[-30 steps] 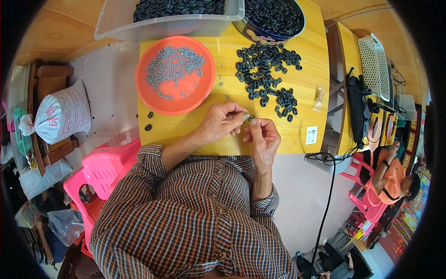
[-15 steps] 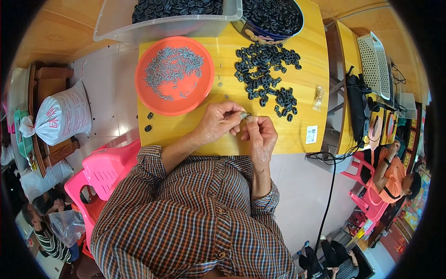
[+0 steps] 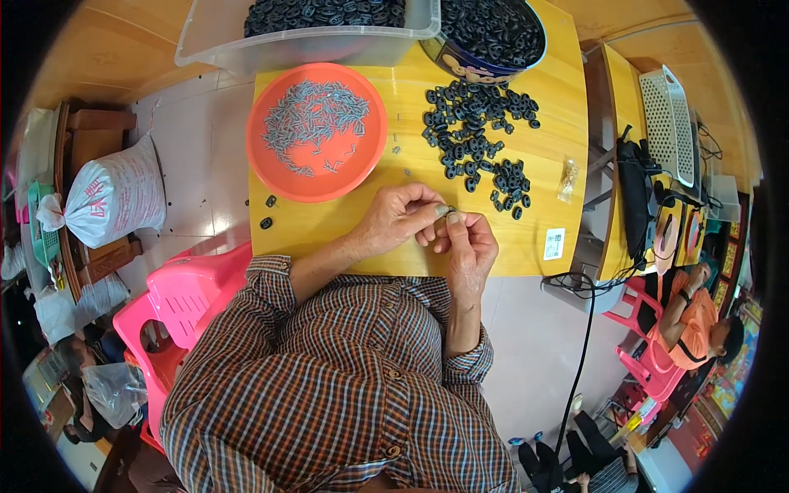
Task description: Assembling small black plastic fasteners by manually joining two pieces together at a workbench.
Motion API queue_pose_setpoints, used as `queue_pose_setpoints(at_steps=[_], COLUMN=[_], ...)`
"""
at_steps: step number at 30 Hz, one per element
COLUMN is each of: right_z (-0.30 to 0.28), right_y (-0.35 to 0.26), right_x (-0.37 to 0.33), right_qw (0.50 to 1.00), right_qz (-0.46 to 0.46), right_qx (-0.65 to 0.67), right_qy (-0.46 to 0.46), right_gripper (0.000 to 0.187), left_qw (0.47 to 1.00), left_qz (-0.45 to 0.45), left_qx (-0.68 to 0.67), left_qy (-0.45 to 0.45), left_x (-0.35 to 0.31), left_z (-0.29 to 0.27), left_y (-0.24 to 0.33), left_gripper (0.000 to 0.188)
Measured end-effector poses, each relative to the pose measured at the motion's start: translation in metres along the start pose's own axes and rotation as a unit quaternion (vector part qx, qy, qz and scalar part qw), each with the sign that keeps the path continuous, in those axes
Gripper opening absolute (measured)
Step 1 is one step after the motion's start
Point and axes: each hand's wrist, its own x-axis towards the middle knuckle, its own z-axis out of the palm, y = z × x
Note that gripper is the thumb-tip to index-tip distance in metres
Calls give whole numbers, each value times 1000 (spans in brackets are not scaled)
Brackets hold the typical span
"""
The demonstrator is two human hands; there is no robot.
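Buttoned brown checked shirt [image 3: 329,378]

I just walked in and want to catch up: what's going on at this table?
A person's left hand and right hand meet at the fingertips, pinching a small dark piece over the yellow table. A red-orange bowl holds many small grey pieces. To its right, loose black pieces lie spread out; more sit in a clear bin and a round tin farther back.

fig.: on table [image 3: 526,189], bowl [image 3: 329,186] at l., pins [image 3: 308,115] in it; parts pile [image 3: 472,119] to its r.; bin [image 3: 329,52] behind bowl, tin [image 3: 472,67] behind pile; pkt. [image 3: 568,180] r. of pile, label [image 3: 554,244] before pkt.; l. hand [image 3: 399,220] & r. hand [image 3: 468,249] nr. front edge.
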Motion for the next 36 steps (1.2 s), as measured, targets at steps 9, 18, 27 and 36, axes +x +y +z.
queue_pose_setpoints(at_steps=[9, 18, 27, 36], right_z=[3, -2, -23, -42], right_y=[-4, 0, 8, 10], right_x=[-2, -3, 0, -8], right_qw=[999, 999, 997, 993], right_qz=[-4, -6, -27, -45], right_qx=[-36, -47, -6, 30], right_qy=[-9, 20, 67, 103], right_gripper=[13, 14, 13, 12], left_qw=[1000, 999, 969, 915], left_qz=[-14, 27, 132, 182], left_qx=[-15, -4, 159, 354], left_qy=[-6, 29, 135, 62], left_x=[0, -9, -22, -21], left_z=[-2, -3, -36, -26], left_y=[-6, 9, 32, 24], left_gripper=[16, 17, 12, 11])
